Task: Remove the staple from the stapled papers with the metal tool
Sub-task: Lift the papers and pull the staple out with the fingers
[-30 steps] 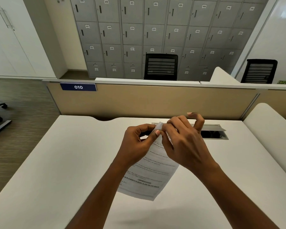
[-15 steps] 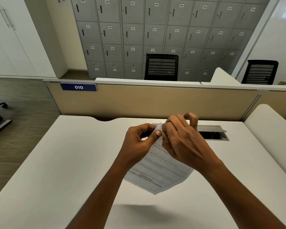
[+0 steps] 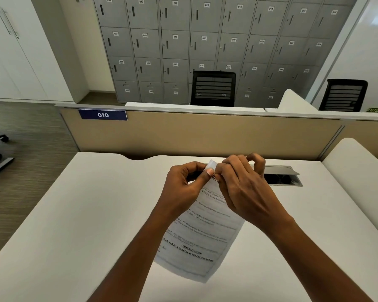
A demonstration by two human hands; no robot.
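Observation:
The stapled papers (image 3: 203,238), white sheets with printed text, hang in the air above the white desk (image 3: 79,214). My left hand (image 3: 183,188) pinches their top corner, which is folded over, between thumb and fingers. My right hand (image 3: 244,192) meets the same corner from the right. Its index finger and thumb pinch at the paper edge and its other fingers are curled up. The staple and the metal tool are hidden behind my fingers.
A cable hatch (image 3: 282,178) with a raised grey lid sits in the desk just behind my right hand. A beige partition (image 3: 205,136) closes the far edge. A second white desk (image 3: 358,171) adjoins on the right. Black chairs (image 3: 213,88) and grey lockers stand beyond.
The lower part of the papers has swung from the left to the right and back towards the middle. Both hands stay at the top corner, with the right fingers curling tighter.

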